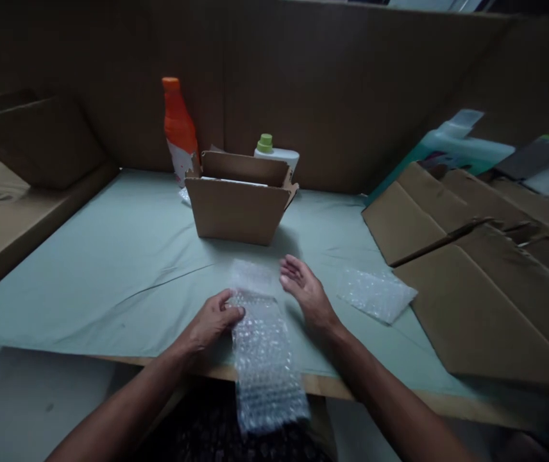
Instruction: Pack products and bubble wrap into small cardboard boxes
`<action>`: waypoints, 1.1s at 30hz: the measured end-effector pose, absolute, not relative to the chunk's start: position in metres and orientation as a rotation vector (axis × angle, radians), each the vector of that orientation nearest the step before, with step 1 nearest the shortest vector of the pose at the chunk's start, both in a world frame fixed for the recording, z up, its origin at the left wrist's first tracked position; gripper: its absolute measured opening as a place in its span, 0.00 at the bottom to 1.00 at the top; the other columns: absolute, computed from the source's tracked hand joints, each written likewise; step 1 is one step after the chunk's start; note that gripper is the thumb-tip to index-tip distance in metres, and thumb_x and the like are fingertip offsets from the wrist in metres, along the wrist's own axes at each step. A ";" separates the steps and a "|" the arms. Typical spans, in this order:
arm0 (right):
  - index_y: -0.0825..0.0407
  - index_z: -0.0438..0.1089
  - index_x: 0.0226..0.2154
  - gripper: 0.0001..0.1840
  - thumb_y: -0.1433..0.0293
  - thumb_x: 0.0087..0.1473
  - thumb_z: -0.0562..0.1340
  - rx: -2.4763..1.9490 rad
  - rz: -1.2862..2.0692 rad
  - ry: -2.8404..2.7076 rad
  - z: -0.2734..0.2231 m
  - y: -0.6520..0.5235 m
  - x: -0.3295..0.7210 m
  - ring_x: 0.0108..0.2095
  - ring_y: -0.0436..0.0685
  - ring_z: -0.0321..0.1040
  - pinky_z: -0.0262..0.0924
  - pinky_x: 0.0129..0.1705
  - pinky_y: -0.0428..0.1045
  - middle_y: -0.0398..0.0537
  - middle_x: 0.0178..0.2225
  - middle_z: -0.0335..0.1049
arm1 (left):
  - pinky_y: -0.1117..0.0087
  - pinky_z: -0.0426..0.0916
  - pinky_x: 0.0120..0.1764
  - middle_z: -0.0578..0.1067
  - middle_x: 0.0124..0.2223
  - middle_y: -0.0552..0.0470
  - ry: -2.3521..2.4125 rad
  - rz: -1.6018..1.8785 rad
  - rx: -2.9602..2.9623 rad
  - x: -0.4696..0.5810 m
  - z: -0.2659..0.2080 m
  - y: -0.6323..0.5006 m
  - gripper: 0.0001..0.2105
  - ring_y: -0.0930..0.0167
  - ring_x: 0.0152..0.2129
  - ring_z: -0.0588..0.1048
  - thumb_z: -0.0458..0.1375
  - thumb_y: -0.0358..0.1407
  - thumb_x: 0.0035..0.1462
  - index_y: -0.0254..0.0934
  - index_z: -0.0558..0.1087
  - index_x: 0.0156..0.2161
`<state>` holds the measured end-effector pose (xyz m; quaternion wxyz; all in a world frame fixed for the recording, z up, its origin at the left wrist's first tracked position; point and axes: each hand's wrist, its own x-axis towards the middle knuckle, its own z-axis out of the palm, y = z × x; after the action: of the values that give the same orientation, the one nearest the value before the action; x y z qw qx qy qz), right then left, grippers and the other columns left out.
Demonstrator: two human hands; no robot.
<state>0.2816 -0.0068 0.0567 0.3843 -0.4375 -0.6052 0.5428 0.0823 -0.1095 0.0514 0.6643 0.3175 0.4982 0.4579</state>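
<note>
A long piece of bubble wrap [267, 346] lies in front of me, its near end hanging over the table's front edge. My left hand [214, 321] grips its left edge, the thumb on top and the other fingers partly hidden. Just off the upper right side, my right hand [306, 289] hovers with nothing in it, fingers loosely apart and slightly bent. Beyond both hands stands a small cardboard box [236, 208] with its top open; a white edge shows inside. A second, smaller bubble wrap piece [375, 294] rests to the right of my right hand.
Behind the box are an orange bottle [179, 125] and a white bottle with a green cap [277, 153]. Cardboard boxes [486, 308] and a teal jug [447, 151] crowd the right side. More cardboard [38, 141] stands at left. A tall cardboard wall [327, 83] closes the back.
</note>
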 end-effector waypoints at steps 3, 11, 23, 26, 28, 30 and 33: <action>0.46 0.66 0.60 0.31 0.60 0.54 0.67 -1.029 1.178 -2.020 0.051 -0.010 0.297 0.62 0.65 0.64 0.63 0.60 0.62 0.56 0.62 0.67 | 0.74 0.59 0.28 0.72 0.30 0.56 1.222 1.037 0.697 0.075 0.047 -0.111 0.26 0.74 0.24 0.66 0.68 0.44 0.46 0.34 0.70 0.49; 0.50 0.77 0.43 0.11 0.74 0.58 0.62 -0.946 0.499 -2.567 0.047 0.009 0.246 0.58 0.65 0.65 0.61 0.57 0.63 0.55 0.58 0.71 | 0.75 0.59 0.28 0.70 0.31 0.57 1.223 0.917 0.787 0.068 0.057 -0.112 0.28 0.75 0.24 0.65 0.64 0.38 0.48 0.34 0.70 0.55; 0.52 0.72 0.54 0.19 0.66 0.62 0.61 -1.177 0.051 -2.350 0.071 0.048 0.299 0.52 0.66 0.70 0.60 0.53 0.60 0.56 0.53 0.76 | 0.68 0.67 0.35 0.74 0.38 0.51 1.371 0.937 0.576 0.056 0.048 -0.152 0.51 0.66 0.32 0.73 0.70 0.50 0.47 0.42 0.50 0.71; 0.49 0.73 0.52 0.19 0.68 0.59 0.61 -1.256 -0.002 -2.428 0.064 0.025 0.375 0.54 0.66 0.69 0.60 0.53 0.62 0.55 0.54 0.75 | 0.66 0.68 0.37 0.76 0.40 0.50 1.392 0.939 0.663 0.056 0.049 -0.156 0.47 0.66 0.33 0.73 0.68 0.49 0.51 0.46 0.52 0.71; 0.50 0.73 0.53 0.23 0.69 0.53 0.62 -1.386 -0.106 -2.480 0.054 0.015 0.420 0.56 0.70 0.67 0.59 0.54 0.65 0.59 0.58 0.72 | 0.64 0.69 0.41 0.77 0.47 0.46 1.414 0.905 0.777 0.058 0.051 -0.157 0.40 0.64 0.38 0.75 0.67 0.49 0.52 0.45 0.60 0.69; 0.50 0.76 0.47 0.21 0.70 0.51 0.60 -1.521 -0.155 -2.477 0.045 0.011 0.447 0.54 0.71 0.69 0.60 0.53 0.66 0.60 0.54 0.74 | 0.62 0.70 0.45 0.76 0.52 0.43 1.473 0.860 0.951 0.059 0.052 -0.158 0.33 0.60 0.43 0.75 0.65 0.49 0.53 0.43 0.69 0.63; 0.49 0.78 0.38 0.15 0.70 0.54 0.57 -1.588 -0.055 -2.313 0.045 0.012 0.453 0.49 0.69 0.73 0.61 0.51 0.67 0.57 0.47 0.79 | 0.60 0.71 0.44 0.74 0.55 0.42 1.663 0.837 1.287 0.057 0.053 -0.164 0.26 0.59 0.43 0.75 0.61 0.47 0.56 0.42 0.73 0.59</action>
<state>0.4530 0.0121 0.0452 0.1666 -0.5580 -0.8127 -0.0193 0.0567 -0.1642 0.0534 0.4252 0.5146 0.6651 0.3347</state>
